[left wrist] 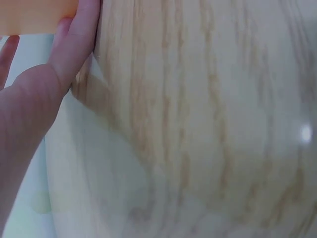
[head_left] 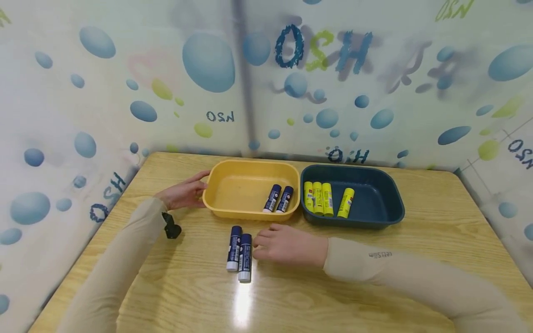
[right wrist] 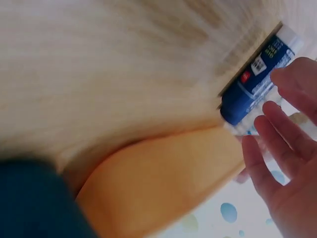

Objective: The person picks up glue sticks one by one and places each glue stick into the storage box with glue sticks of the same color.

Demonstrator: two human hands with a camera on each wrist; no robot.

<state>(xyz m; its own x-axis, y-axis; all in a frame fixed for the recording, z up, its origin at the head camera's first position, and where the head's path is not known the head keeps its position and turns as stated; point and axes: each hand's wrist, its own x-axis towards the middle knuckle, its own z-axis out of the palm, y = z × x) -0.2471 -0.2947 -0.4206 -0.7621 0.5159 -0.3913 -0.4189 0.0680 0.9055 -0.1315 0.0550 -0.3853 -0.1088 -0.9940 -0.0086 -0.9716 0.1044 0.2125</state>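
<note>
My left hand (head_left: 183,192) rests against the left end of a yellow tray (head_left: 250,215); in the left wrist view its fingers (left wrist: 79,34) lie fairly straight beside the tray wall. Two dark blue glue sticks (head_left: 272,198) lean inside that tray at its right. Two more glue sticks (head_left: 234,249) with white ends lie side by side on the table in front. Just right of them is my right hand (head_left: 287,247), palm down. The right wrist view shows its fingers (right wrist: 277,144) spread and loosely bent beside a blue glue stick (right wrist: 257,74), holding nothing.
A dark blue tray (head_left: 374,199) adjoins the yellow one on the right and contains several yellow glue sticks (head_left: 318,199). Both stand on a wooden table (head_left: 437,222) near its back edge. A patterned wall covering (head_left: 266,92) rises behind and at the sides.
</note>
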